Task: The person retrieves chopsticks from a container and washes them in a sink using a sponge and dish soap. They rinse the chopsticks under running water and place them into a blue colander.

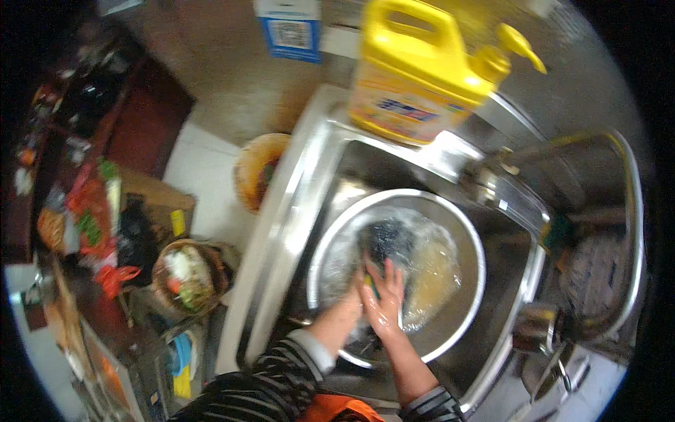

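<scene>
A large round steel basin [477,264] stands in a stainless steel sink [506,253], with moving, foamy water in it. Both hands are together over the basin's middle. Between my left hand [359,293] and my right hand [384,300] shows a small yellow and green thing, perhaps a sponge; most of it is hidden by the fingers. My left hand's fingers are largely out of sight behind the right. My right hand has its fingers spread and its back wet. Just beyond the fingertips, a dark round thing [387,240] lies blurred in the water.
A yellow detergent jug with a pump [416,79] stands on the sink's far rim. At the right are a wire-rimmed basket [630,211] and a metal mug [535,327]. Left of the sink are an orange-stained bucket [245,171], a basket of vegetable scraps [187,274] and a cardboard box [153,198].
</scene>
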A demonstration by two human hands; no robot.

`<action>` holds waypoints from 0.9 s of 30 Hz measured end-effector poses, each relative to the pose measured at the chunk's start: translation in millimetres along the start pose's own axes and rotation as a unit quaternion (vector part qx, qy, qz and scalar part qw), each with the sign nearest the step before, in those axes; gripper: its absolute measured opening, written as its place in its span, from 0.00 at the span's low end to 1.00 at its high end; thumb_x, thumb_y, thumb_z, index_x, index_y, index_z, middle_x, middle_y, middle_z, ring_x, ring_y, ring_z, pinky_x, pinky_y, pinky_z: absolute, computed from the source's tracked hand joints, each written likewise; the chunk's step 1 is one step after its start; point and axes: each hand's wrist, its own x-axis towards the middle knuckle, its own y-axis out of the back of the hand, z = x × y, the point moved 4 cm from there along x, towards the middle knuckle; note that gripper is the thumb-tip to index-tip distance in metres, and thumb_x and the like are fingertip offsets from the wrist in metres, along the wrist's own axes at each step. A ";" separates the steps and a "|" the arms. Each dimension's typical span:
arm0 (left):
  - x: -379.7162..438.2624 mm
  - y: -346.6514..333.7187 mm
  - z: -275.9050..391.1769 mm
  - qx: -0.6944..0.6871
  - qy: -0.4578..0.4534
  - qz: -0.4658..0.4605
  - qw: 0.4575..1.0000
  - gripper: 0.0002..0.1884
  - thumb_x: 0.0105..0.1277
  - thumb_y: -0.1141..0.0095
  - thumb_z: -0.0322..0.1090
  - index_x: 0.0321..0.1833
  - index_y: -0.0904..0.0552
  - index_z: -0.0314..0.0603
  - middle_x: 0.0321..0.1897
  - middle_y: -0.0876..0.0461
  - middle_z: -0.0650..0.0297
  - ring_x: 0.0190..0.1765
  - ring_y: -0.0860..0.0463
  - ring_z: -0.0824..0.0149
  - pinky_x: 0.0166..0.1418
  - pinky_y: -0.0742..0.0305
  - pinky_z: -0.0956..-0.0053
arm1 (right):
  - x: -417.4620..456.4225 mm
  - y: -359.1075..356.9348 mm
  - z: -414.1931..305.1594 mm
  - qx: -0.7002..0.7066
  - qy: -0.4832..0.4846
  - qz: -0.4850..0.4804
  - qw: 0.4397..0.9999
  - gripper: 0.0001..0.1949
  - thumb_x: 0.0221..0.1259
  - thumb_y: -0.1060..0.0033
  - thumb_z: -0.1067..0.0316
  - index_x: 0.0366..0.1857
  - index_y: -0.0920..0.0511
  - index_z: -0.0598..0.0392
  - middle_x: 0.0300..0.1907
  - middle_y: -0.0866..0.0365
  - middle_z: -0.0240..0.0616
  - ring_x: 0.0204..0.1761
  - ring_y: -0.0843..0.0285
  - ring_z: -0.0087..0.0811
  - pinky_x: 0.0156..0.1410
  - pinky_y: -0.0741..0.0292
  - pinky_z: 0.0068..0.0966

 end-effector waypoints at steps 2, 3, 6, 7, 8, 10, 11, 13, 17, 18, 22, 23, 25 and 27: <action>-6.7 -8.0 -0.6 -0.031 0.044 -0.003 0.999 0.31 0.66 0.68 0.61 0.62 0.35 0.45 0.56 0.30 0.56 0.55 0.29 0.60 0.62 0.36 0.64 | 23.6 5.7 21.4 -0.136 0.016 0.076 0.988 0.22 0.55 0.49 0.55 0.56 0.29 0.37 0.67 0.49 0.46 0.68 0.58 0.56 0.66 0.58 0.57; -9.3 -12.6 -4.4 -0.035 0.087 -0.006 0.996 0.31 0.66 0.68 0.61 0.60 0.33 0.45 0.56 0.30 0.57 0.56 0.29 0.59 0.62 0.37 0.63 | 33.5 13.0 27.8 -0.102 -0.023 0.107 0.989 0.21 0.55 0.49 0.59 0.57 0.30 0.36 0.67 0.49 0.46 0.67 0.56 0.56 0.67 0.55 0.52; -3.7 -24.8 -6.2 -0.033 0.093 -0.032 0.995 0.30 0.64 0.65 0.63 0.57 0.29 0.46 0.52 0.27 0.59 0.53 0.27 0.61 0.58 0.34 0.67 | 20.8 8.7 37.0 -0.090 0.008 0.060 0.994 0.22 0.55 0.49 0.62 0.58 0.31 0.39 0.67 0.51 0.51 0.66 0.54 0.57 0.68 0.48 0.44; 6.8 -9.3 -0.4 0.025 0.079 -0.019 0.996 0.29 0.64 0.63 0.62 0.56 0.29 0.47 0.52 0.27 0.59 0.51 0.27 0.61 0.56 0.33 0.68 | 4.5 5.5 22.8 -0.089 0.059 0.043 0.993 0.24 0.56 0.50 0.61 0.60 0.33 0.42 0.67 0.53 0.53 0.67 0.54 0.56 0.67 0.47 0.45; 30.0 12.9 8.5 0.063 0.072 -0.013 0.995 0.29 0.63 0.62 0.61 0.55 0.28 0.46 0.51 0.26 0.59 0.50 0.26 0.61 0.55 0.32 0.69 | -8.3 -1.5 2.0 -0.037 0.060 0.019 0.997 0.23 0.57 0.53 0.60 0.60 0.34 0.45 0.67 0.54 0.53 0.67 0.55 0.56 0.68 0.50 0.44; 28.2 13.6 19.2 0.129 0.041 -0.018 0.991 0.27 0.63 0.60 0.60 0.50 0.25 0.45 0.45 0.22 0.60 0.45 0.23 0.62 0.50 0.29 0.69 | -19.3 -1.4 -7.7 -0.058 0.079 -0.001 0.995 0.24 0.58 0.56 0.59 0.61 0.35 0.47 0.68 0.55 0.52 0.67 0.56 0.55 0.69 0.53 0.43; 21.4 17.0 13.8 0.128 0.052 0.013 0.990 0.26 0.63 0.60 0.59 0.49 0.25 0.45 0.43 0.22 0.60 0.44 0.23 0.63 0.49 0.28 0.70 | -16.2 -1.7 -1.2 -0.127 0.099 -0.011 0.987 0.24 0.59 0.56 0.59 0.61 0.36 0.47 0.68 0.54 0.51 0.68 0.56 0.55 0.69 0.54 0.42; 2.6 16.6 7.2 0.134 0.074 0.074 0.985 0.24 0.64 0.60 0.57 0.47 0.24 0.44 0.40 0.20 0.61 0.43 0.22 0.65 0.47 0.26 0.71 | 3.5 9.6 3.8 -0.259 0.077 -0.021 0.963 0.22 0.61 0.57 0.61 0.61 0.36 0.47 0.69 0.53 0.45 0.66 0.51 0.53 0.68 0.51 0.43; -8.0 10.4 5.2 0.020 0.122 0.000 0.992 0.28 0.65 0.60 0.56 0.57 0.29 0.41 0.52 0.25 0.58 0.53 0.27 0.58 0.60 0.36 0.61 | 59.6 49.4 56.7 -0.205 0.106 0.084 0.969 0.21 0.61 0.55 0.62 0.59 0.34 0.47 0.66 0.47 0.45 0.57 0.41 0.52 0.62 0.42 0.45; -7.9 16.5 11.7 0.048 0.080 0.019 0.995 0.29 0.65 0.61 0.57 0.59 0.31 0.41 0.54 0.27 0.58 0.55 0.29 0.59 0.60 0.37 0.61 | 62.8 65.5 73.3 -0.207 0.051 0.123 0.969 0.22 0.59 0.52 0.60 0.59 0.34 0.50 0.65 0.45 0.46 0.57 0.41 0.51 0.62 0.42 0.44; -3.2 40.8 9.7 0.124 0.042 0.177 0.975 0.32 0.63 0.60 0.60 0.61 0.33 0.43 0.57 0.30 0.58 0.57 0.30 0.59 0.60 0.36 0.61 | 33.4 62.1 130.5 -0.053 -0.214 0.210 0.953 0.30 0.53 0.44 0.54 0.59 0.36 0.57 0.59 0.37 0.50 0.57 0.39 0.50 0.63 0.41 0.39; -1.1 52.4 0.7 0.135 0.065 0.241 0.959 0.33 0.61 0.59 0.62 0.60 0.32 0.43 0.56 0.29 0.58 0.56 0.29 0.59 0.59 0.36 0.62 | 27.0 40.8 138.2 0.102 -0.229 0.163 0.954 0.31 0.55 0.45 0.54 0.62 0.40 0.57 0.59 0.36 0.49 0.58 0.38 0.44 0.64 0.41 0.33; -1.1 52.5 -12.2 0.098 0.072 0.152 0.981 0.35 0.60 0.58 0.65 0.60 0.32 0.44 0.54 0.28 0.58 0.54 0.29 0.58 0.58 0.34 0.60 | 16.7 14.3 71.9 0.253 -0.347 0.086 0.899 0.33 0.57 0.44 0.56 0.65 0.45 0.54 0.58 0.34 0.41 0.58 0.39 0.32 0.62 0.41 0.27; -18.2 18.0 -26.9 0.105 0.168 0.077 0.977 0.35 0.60 0.59 0.65 0.60 0.32 0.44 0.53 0.27 0.59 0.54 0.28 0.58 0.57 0.34 0.60 | -3.8 -13.9 109.2 0.372 -0.303 0.061 0.875 0.30 0.59 0.46 0.61 0.66 0.44 0.44 0.60 0.36 0.40 0.59 0.40 0.32 0.63 0.42 0.26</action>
